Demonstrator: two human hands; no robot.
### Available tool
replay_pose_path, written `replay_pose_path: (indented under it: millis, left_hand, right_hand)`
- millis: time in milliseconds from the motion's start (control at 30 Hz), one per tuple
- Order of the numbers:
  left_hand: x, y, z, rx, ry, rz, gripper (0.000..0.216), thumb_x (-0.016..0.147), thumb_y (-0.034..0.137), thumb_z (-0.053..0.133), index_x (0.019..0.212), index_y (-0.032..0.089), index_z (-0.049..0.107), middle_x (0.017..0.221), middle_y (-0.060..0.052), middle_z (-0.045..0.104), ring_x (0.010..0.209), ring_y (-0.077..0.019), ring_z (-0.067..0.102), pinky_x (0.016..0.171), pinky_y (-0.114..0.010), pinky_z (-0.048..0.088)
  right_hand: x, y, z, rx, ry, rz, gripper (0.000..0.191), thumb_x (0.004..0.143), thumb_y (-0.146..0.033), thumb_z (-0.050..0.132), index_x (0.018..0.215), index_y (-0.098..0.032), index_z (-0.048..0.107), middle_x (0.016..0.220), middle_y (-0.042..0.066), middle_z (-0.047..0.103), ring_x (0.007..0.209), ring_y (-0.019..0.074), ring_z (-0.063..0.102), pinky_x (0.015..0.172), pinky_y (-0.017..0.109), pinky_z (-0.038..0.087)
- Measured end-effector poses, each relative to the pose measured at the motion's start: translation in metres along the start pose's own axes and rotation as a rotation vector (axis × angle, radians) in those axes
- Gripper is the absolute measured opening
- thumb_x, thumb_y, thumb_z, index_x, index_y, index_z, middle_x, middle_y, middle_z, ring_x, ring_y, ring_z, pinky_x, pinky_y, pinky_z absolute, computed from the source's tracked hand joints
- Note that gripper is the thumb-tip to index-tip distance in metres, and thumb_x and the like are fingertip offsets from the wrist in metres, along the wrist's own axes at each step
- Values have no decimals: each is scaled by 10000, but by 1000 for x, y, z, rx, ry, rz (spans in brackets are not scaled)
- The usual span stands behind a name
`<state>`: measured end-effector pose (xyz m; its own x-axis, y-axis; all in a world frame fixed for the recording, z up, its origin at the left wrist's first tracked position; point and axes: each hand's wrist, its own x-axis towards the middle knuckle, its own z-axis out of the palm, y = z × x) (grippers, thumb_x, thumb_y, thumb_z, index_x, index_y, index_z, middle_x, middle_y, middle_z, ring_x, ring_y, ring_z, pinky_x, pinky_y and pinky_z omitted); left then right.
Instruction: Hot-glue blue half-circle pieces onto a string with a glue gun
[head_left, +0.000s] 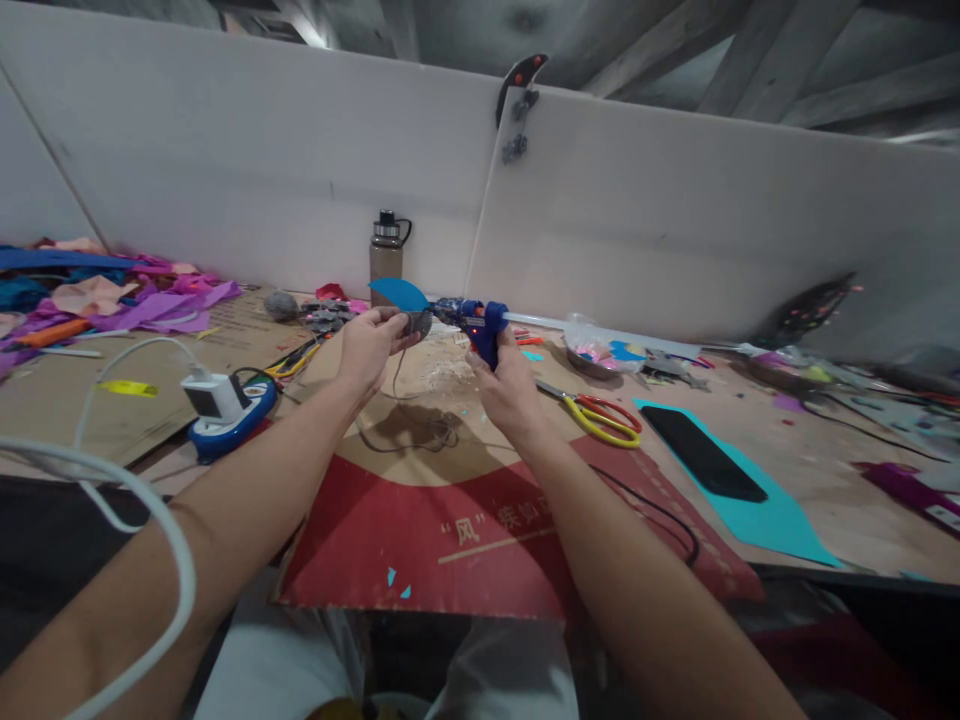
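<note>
My right hand (508, 385) is wrapped round the handle of a blue hot glue gun (480, 320), held above the cardboard with its nozzle pointing left. My left hand (373, 345) pinches a small grey piece with a blue paper petal (399, 293) on top, right at the gun's nozzle. The glue gun's black cord (420, 425) trails down over the red and tan cardboard sheet (450, 540) in front of me.
Red and yellow scissors (600, 415) lie right of my hands, beside a black phone (701, 452) on teal paper. A metal bottle (386, 255) stands at the white partition. A power strip with white charger (221, 410) and crepe paper scraps (135, 300) lie left; a bowl (600, 355) sits right.
</note>
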<state>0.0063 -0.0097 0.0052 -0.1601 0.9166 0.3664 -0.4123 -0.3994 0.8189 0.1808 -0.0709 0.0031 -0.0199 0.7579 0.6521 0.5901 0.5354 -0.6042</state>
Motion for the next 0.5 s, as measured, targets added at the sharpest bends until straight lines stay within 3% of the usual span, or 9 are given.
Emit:
replay_pose_path:
  millis: [500]
  left_hand:
    - [-2,1,2,48,16,11,137,637,180,704,660,111,588,685,-3,545,641,-90,558,688,-327,573]
  right_hand:
    - [-2,-5,3,11,-19,-26,405,810,-232,465,1215,-213,462,999,103,621,945,261,562,852,436,432]
